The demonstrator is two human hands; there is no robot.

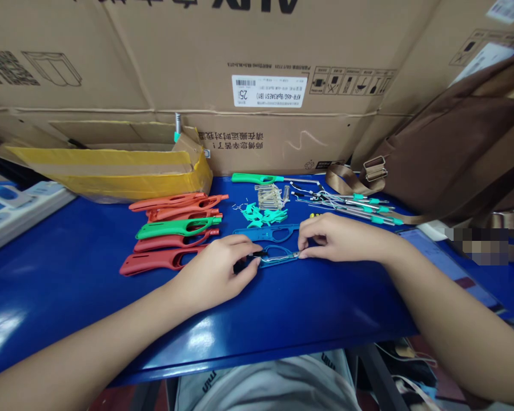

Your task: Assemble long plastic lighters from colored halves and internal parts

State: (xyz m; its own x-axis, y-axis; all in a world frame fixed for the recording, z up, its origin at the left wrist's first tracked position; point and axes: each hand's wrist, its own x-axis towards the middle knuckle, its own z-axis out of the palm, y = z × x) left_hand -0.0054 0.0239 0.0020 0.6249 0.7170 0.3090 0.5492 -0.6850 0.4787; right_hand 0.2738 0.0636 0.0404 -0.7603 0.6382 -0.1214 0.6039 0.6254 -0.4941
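The blue lighter half-shell lies over the middle of the table, about midway between the near edge and the far edge, and a second blue half-shell is just beside it, on the far-edge side. The left grip is pinching with thumb and index finger at a small black part; whether it takes also the shell behind, I cannot tell. The right grip has thumb and index finger pressed together on the front end of the shell, at a small metal piece. The shell seems to be thin moulded plastic, so I judge it light and stiff, and a little slippery because smooth. The white wire looks soft, and probably it is the most fragile thing here. It is better to hold the shell by its outer rim, at the handle and the nose, without pulling the wire.
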